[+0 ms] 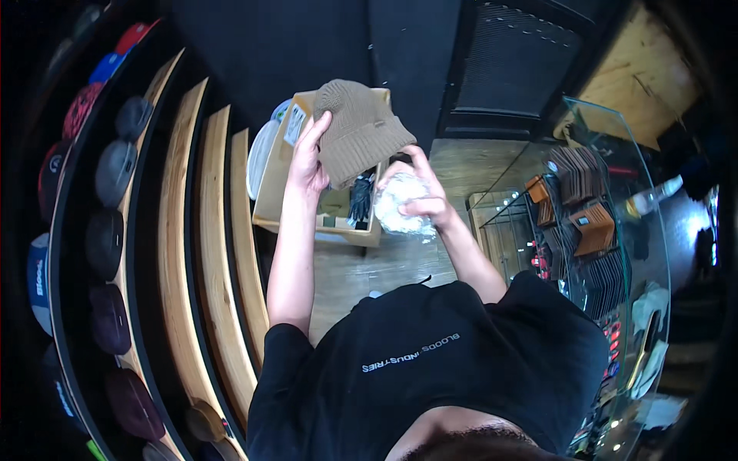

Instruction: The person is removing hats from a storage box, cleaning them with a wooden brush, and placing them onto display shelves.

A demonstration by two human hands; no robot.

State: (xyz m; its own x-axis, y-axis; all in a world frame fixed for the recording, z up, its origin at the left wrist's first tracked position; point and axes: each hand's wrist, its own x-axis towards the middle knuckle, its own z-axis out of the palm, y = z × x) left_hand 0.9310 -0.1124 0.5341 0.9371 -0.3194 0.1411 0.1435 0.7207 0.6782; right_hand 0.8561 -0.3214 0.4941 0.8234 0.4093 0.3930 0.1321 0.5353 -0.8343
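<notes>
A person in a black short-sleeved T-shirt point(430, 338) stands with both arms up, and I can see both bare hands in the upper middle of the frame. The left hand point(310, 157) holds a soft brown knitted beanie hat point(361, 131) by its left side. The thumb presses on the front of the hat. I can't see all the other fingers because they go behind it. The hat is tilted, with its round top at the upper left and its folded, ribbed edge at the lower right.

The right hand point(419, 192), a bit lower and to the right, has its fingers curled tight around a crumpled ball of shiny clear plastic point(401, 206). One finger reaches up to the edge of the hat, but I can't tell if it is pinching it.

Behind and under the hat is an open tan cardboard box point(273, 192) with a black glove point(360, 201) inside.

Down the left of the frame run long pale wooden shelves point(181, 192). Caps sit in a row there, and one is a dark purple cap point(110, 319). On the right is a clear glass case point(642, 169) with brown leather wallets point(592, 229) in it. A black door with a mesh panel point(511, 61) is at the top right.
</notes>
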